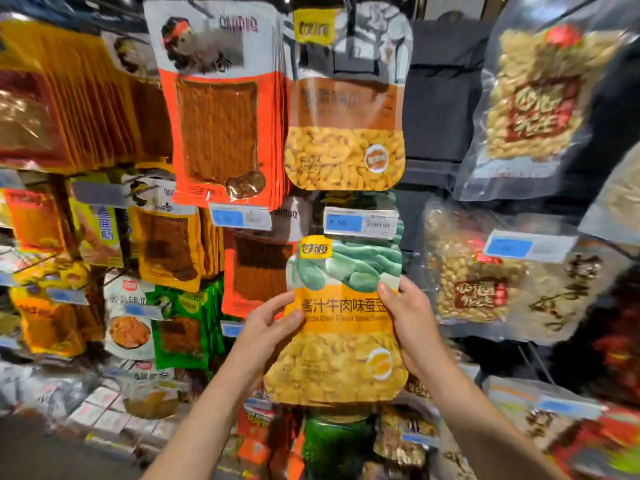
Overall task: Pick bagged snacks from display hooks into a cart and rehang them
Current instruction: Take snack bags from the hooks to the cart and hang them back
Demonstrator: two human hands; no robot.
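Left hand [268, 318]: fingers curling round the left edge of the yellow bean bag [341, 327], thumb in front.
Right hand [410, 318]: pinching its right edge.
Bag: standing upright between both hands, long axis vertical.
Price tag [360, 222]: sitting just above the bag's top, beyond the fingertips; hook hidden.

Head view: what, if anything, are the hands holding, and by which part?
Both hold the yellow broad bean bag: left hand pinches its left edge, right hand its right edge, both around mid-height.
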